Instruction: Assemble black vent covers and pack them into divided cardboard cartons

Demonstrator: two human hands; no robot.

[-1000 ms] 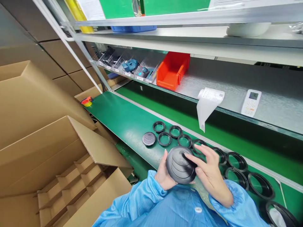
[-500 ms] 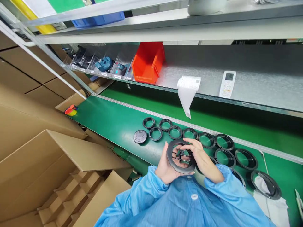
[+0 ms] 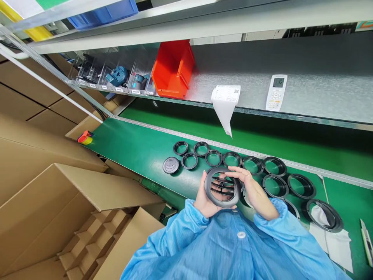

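Observation:
A round black air vent (image 3: 223, 203) with slats across its opening is held in front of my chest. My left hand (image 3: 203, 200) is wrapped round its left side and underside, and its fingers show through the gaps between the slats. My right hand (image 3: 253, 191) lies along the upper right of the rim, its fingertips at the top slats. Beyond my hands, several black rings (image 3: 309, 189) stand in rows on the green bench. A round vent with closed slats (image 3: 171, 166) lies at the left end of the rows.
At lower left stands an open cardboard box (image 3: 107, 190) with dividers. The shelf above the bench carries an orange bin (image 3: 171, 74), a paper roll (image 3: 225, 95), a remote control (image 3: 276, 93) and clear trays of parts. A cutter (image 3: 365, 241) and white cloth (image 3: 339, 245) lie at right.
The slats look broader and more tilted than before, and the vent has turned slightly in my hands. My right fingers have shifted a little along the rim. The camera view has moved slightly.

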